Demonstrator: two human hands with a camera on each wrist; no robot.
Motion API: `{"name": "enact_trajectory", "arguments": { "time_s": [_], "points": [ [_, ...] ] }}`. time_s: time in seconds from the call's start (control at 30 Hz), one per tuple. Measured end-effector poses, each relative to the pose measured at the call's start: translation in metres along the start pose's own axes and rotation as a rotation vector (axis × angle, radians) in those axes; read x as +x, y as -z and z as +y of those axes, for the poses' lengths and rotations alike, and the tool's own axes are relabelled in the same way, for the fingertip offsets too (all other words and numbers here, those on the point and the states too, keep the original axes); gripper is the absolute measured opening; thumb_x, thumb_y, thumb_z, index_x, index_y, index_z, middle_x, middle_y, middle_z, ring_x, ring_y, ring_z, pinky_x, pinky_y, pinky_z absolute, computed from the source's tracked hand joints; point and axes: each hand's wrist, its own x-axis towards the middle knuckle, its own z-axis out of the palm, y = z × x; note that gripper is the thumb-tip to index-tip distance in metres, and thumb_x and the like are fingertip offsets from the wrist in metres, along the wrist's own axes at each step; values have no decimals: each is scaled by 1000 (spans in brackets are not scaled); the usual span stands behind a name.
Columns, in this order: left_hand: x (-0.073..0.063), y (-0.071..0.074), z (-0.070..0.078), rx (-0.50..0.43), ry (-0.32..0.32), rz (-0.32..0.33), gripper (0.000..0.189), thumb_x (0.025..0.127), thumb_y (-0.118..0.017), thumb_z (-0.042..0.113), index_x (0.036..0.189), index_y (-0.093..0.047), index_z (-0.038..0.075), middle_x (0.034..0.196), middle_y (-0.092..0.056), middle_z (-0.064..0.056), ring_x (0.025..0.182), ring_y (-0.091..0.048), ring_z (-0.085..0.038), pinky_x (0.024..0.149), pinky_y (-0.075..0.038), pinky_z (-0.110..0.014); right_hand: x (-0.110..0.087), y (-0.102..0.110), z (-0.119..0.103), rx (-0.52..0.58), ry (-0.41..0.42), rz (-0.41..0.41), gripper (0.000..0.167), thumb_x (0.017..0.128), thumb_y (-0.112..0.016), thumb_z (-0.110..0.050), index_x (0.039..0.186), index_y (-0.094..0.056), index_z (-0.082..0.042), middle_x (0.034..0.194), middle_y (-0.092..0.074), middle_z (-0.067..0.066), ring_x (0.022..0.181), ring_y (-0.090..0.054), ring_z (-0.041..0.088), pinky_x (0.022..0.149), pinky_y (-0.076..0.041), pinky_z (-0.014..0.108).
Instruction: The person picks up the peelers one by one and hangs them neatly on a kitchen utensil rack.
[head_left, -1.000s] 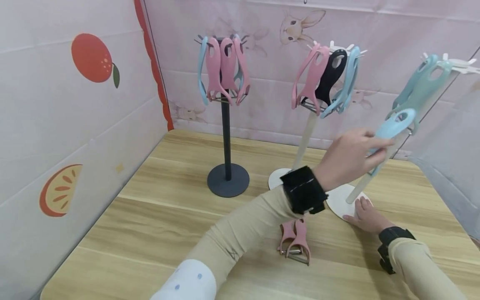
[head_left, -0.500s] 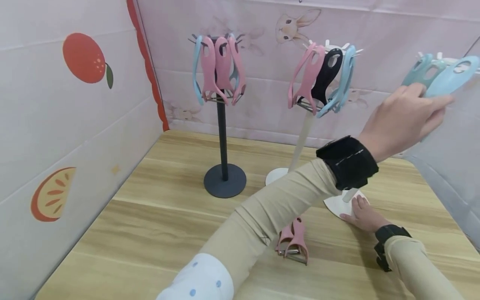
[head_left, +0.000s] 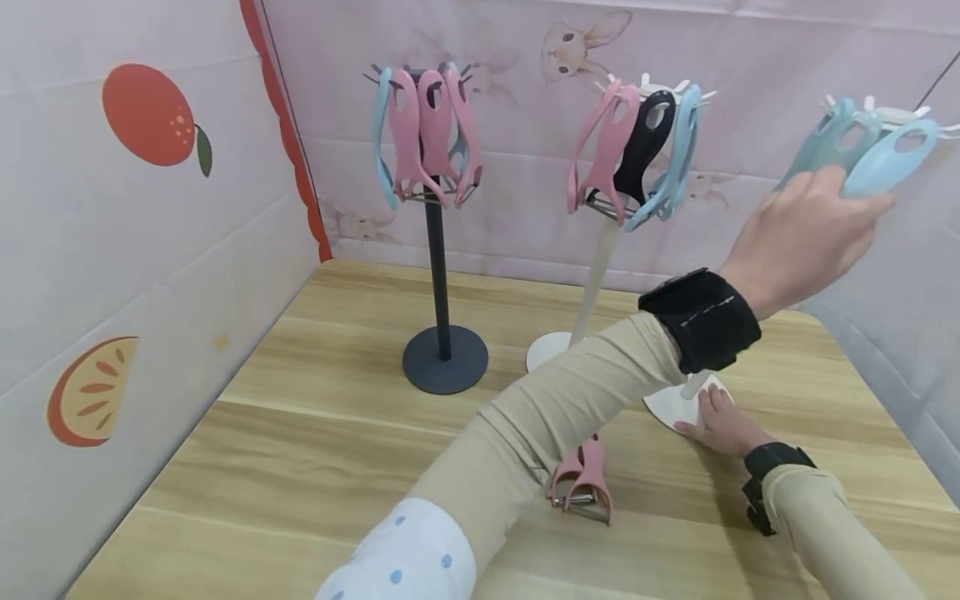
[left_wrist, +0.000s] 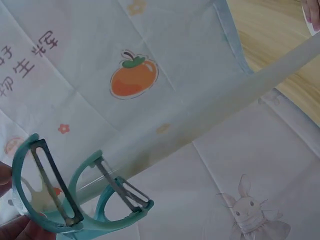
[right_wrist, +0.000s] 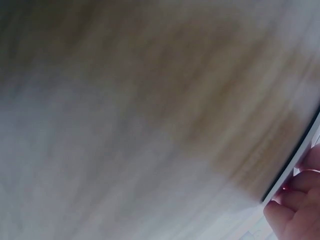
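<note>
My left hand point(head_left: 810, 237) pinches a light blue peeler point(head_left: 883, 169) at the top of the right-hand white stand. The peeler's handle hole lies by the white hooks point(head_left: 892, 114); whether a hook passes through it, I cannot tell. Teal peelers point(head_left: 857, 143) hang beside it, partly hidden by the hand. In the left wrist view, fingers point(left_wrist: 31, 231) are at the held peeler's blade end point(left_wrist: 55, 185), near the teal peelers' blades point(left_wrist: 120, 185). My right hand point(head_left: 727, 427) rests with extended fingers on that stand's round white base point(head_left: 667, 408).
A black stand point(head_left: 438, 275) bears pink and light blue peelers point(head_left: 405, 133). Pink, black and light blue peelers point(head_left: 647, 146) hang on the middle white stand point(head_left: 596, 279). Two pink peelers point(head_left: 592, 471) lie on the wooden table point(head_left: 300, 467), near the left sleeve.
My left hand has carried the light blue peeler up and right to the stand's hooks, then nearly stopped. The right hand stays on the base. The head view has shifted slightly.
</note>
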Motion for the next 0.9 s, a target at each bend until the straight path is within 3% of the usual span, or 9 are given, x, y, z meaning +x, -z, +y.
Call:
{"name": "enact_trajectory", "arguments": {
  "time_s": [0.2, 0.33, 0.47, 0.6, 0.77, 0.9],
  "points": [
    [-9, -8, 3, -2, 10, 19, 40, 98, -37, 33, 137, -47, 33, 132, -47, 3, 96, -49, -4, 73, -40, -11, -1, 1, -3, -25, 4, -11, 87, 91, -54, -45, 116, -29, 35, 122, -22, 56, 115, -21, 68, 95, -25, 65],
    [-19, -13, 2, -53, -26, 51, 38, 97, -38, 30, 132, -53, 30, 134, -47, 1, 98, -51, -6, 75, -39, -13, -2, 0, -2, -37, 26, 5, 88, 92, -51, -48, 115, -30, 34, 121, -23, 56, 114, -23, 68, 95, -25, 65],
    [-36, -20, -1, -124, -71, 102, 37, 96, -40, 26, 127, -58, 25, 132, -50, -1, 102, -53, -8, 75, -38, -13, 0, -4, 3, -33, 52, 43, 89, 92, -48, -50, 114, -31, 35, 119, -24, 57, 113, -23, 68, 96, -24, 65],
    [-57, -31, -6, -182, -71, 146, 34, 94, -46, 25, 124, -62, 22, 129, -53, -2, 107, -54, -8, 77, -37, -9, 1, -7, 6, -14, 69, 68, 90, 92, -48, -51, 113, -30, 35, 118, -24, 57, 115, -22, 67, 97, -21, 65],
    [-86, -48, -16, -270, -28, 178, 24, 92, -53, 23, 109, -70, 19, 112, -62, 3, 94, -57, -3, 68, -38, -7, 0, -2, 2, -22, 56, 31, 90, 93, -48, -49, 115, -26, 35, 119, -22, 57, 117, -21, 65, 99, -18, 63],
    [-109, -61, -26, -293, 39, 97, 20, 91, -56, 24, 100, -73, 19, 91, -63, 8, 70, -52, 0, 52, -35, -10, -2, 3, -4, -4, 13, -23, 87, 93, -52, -44, 117, -25, 35, 121, -20, 57, 118, -18, 66, 99, -19, 64]
  ]
}}
